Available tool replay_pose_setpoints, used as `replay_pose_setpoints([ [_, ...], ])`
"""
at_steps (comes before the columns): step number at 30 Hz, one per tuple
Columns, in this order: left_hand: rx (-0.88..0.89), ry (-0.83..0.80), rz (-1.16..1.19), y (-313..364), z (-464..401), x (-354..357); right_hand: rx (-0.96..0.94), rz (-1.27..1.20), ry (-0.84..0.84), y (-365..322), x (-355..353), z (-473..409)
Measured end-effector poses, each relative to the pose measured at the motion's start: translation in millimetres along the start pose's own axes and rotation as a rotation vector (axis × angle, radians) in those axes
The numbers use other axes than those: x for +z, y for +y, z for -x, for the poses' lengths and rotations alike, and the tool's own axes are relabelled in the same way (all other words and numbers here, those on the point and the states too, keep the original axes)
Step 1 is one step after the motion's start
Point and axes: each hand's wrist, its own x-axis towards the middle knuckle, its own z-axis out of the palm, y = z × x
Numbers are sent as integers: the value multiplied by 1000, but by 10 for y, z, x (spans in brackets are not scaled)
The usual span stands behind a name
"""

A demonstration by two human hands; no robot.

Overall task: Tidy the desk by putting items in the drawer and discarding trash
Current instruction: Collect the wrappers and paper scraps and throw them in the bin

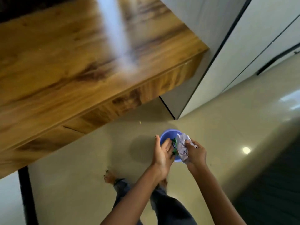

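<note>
I see the crumpled paper pinched in my right hand over the blue bin on the floor. My left hand, fingers straight, touches a green wrapper inside (blurred). The wooden desk stands left of the bin.

Head view, steeply downward, floorward.

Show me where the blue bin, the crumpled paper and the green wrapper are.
blue bin point(167, 135), head view, far inner wall.
crumpled paper point(182, 147), head view, middle of the wad.
green wrapper point(174, 141), head view, visible upper part.
</note>
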Motion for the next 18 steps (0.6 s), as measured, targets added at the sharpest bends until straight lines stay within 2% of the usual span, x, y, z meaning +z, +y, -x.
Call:
replay_pose_setpoints([
  [3, -82, 115, -67, -155, -428, -77, 170, -39, 29, 222, -202, -493],
  [8, -182, 234, -190, -235, -1062, -174, 328, 90, 120, 592, -298, -1311],
  [10, -200, 255, -241, -244, -1302, -223, 378, 60, 181, 789, -339, -1650],
  [12, -219, 280, -278, -240, -1513, -260, 438, 50, 169, 1003, -392, -1976],
  [16, -246, 310, -346, -260, -1830, -349, 501, 121, 208, 1093, -334, -2264],
  [18, -267, 302, -371, -303, -1959, -366, 543, 160, 147, 1003, -275, -2290],
])
